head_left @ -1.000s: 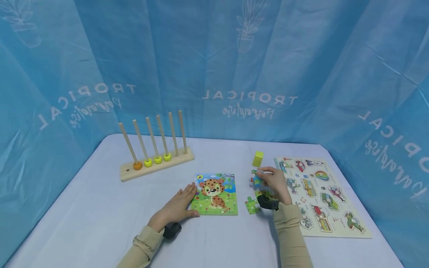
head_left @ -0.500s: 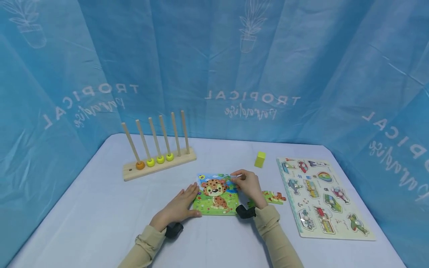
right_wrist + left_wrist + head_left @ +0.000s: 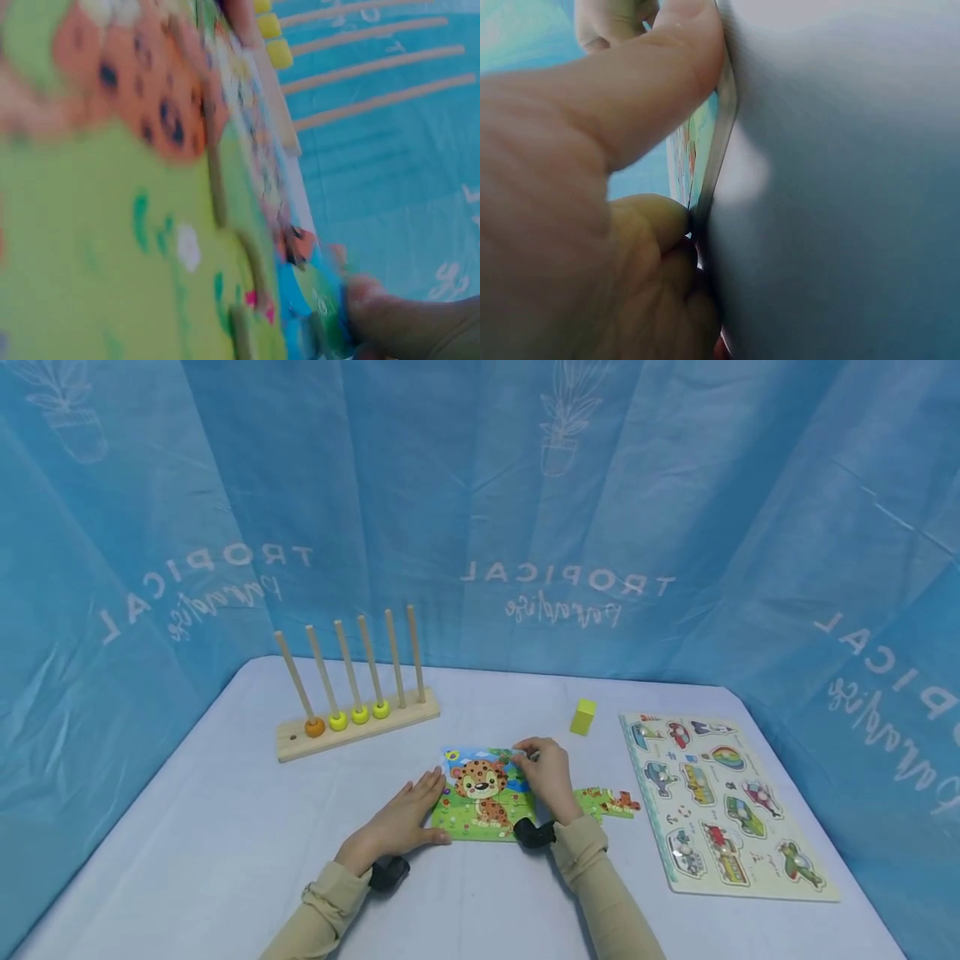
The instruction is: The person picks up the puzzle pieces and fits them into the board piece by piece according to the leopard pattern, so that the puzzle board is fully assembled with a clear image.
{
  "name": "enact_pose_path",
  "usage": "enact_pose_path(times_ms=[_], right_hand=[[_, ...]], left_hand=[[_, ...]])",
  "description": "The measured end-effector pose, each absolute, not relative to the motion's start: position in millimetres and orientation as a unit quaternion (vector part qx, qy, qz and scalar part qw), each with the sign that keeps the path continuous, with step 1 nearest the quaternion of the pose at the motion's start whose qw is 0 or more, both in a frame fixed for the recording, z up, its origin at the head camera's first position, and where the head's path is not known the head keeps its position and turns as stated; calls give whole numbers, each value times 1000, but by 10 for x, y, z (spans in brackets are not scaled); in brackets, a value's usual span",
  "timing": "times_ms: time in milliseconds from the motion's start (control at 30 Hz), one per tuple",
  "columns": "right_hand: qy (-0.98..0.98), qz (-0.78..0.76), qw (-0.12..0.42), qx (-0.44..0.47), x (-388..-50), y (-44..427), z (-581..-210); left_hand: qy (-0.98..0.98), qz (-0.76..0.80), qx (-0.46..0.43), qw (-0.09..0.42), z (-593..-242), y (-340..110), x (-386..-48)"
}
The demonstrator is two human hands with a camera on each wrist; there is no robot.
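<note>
A jigsaw puzzle board (image 3: 480, 814) with a leopard picture lies mid-table. My left hand (image 3: 403, 814) rests along its left side, fingers straight; in the left wrist view, the thumb (image 3: 652, 82) touches the board's edge. At the upper right corner, my right hand (image 3: 547, 772) pinches a blue and green puzzle piece (image 3: 330, 330), seen partly in the right wrist view. Gaps between pieces show there, so the piece sits raised or loosely placed; I cannot tell which. More loose puzzle pieces (image 3: 618, 803) lie right of that hand, some partly hidden behind the wrist.
A wooden bead rack (image 3: 360, 731) with upright pegs, one orange bead and several yellow ones stands at the back left. Behind the loose pieces stands a yellow block (image 3: 582, 717). A peg puzzle board with vehicles (image 3: 712, 827) covers the right side. Blue curtain (image 3: 480, 510) surrounds the table.
My right hand has taken a blue-topped piece from the loose ones on the right and carried it left to the leopard board's upper right corner. My left hand has stayed in place.
</note>
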State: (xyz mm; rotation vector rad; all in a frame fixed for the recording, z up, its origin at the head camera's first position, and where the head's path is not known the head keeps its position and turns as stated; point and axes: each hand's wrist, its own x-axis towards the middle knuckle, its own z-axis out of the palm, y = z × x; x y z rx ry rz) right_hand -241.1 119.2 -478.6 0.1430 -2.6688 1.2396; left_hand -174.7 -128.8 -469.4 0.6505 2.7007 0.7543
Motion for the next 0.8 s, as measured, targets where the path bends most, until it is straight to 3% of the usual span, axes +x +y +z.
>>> enact_pose_path(times_ms=[167, 433, 800], right_hand=[[-902, 411, 114, 63, -2466, 1209, -4871], [-896, 437, 63, 55, -2473, 1192, -4893], [-893, 443, 68, 49, -2436, 1193, -4845]], left_hand=[[930, 260, 225, 129, -4698, -1287, -1743], [928, 264, 226, 131, -4692, -1305, -1734], [929, 263, 230, 127, -4728, -1315, -1744]])
